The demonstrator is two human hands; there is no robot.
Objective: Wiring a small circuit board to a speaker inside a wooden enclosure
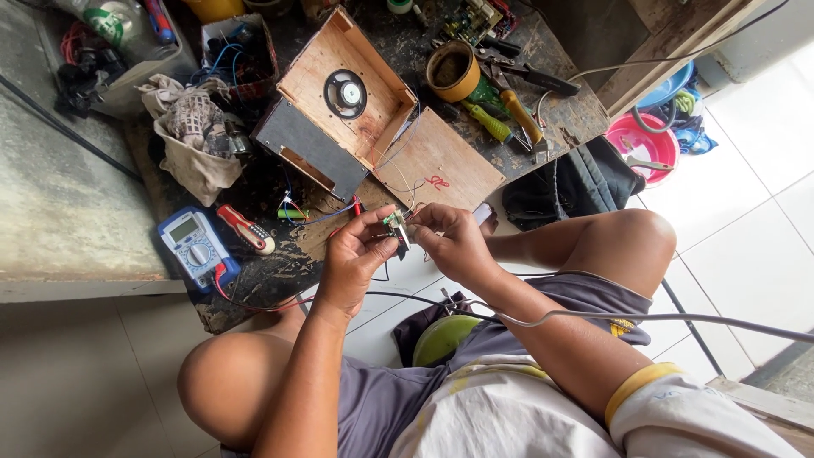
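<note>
We work at a low, dark workbench (254,284) set on a tiled floor. The largest item on it is an open wooden speaker box (339,97) with a round speaker (345,93) mounted in its panel; a loose plywood panel (437,161) lies just beside it, on the near side. A blue multimeter (195,248) rests at the bench's left edge, next to a red-handled tool (246,229). A round tin (452,71) and yellow-handled screwdrivers (509,117) sit at the far right of the bench.

Our left hand (354,263) and right hand (454,242) meet above the bench's near edge. Both pinch a small circuit board (394,223) between thumb and fingertips, one hand on each side. Thin wires (398,182) run from the board toward the speaker box.
</note>
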